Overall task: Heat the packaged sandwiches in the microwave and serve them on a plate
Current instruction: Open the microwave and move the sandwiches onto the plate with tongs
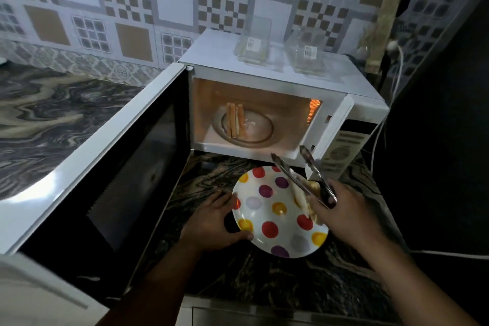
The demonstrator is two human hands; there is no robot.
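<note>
one sandwich (304,197) already lies on the polka-dot plate (267,216), right under the fingers of the right hand (341,205), which are closed around the handle of metal tongs (299,171) whose tips stand apart and empty. the left hand (211,222) has its fingers clamped on the plate's near rim. the serving step looks half done: the other sandwich (234,119) still stands on the turntable inside the open microwave (277,92), well beyond the fingertips, so the next move likely calls for reaching the tongs in and pinching it gently.

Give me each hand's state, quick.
Left hand: closed on the rim of the polka-dot plate.
Right hand: holding the metal tongs, whose tips stand apart.
</note>
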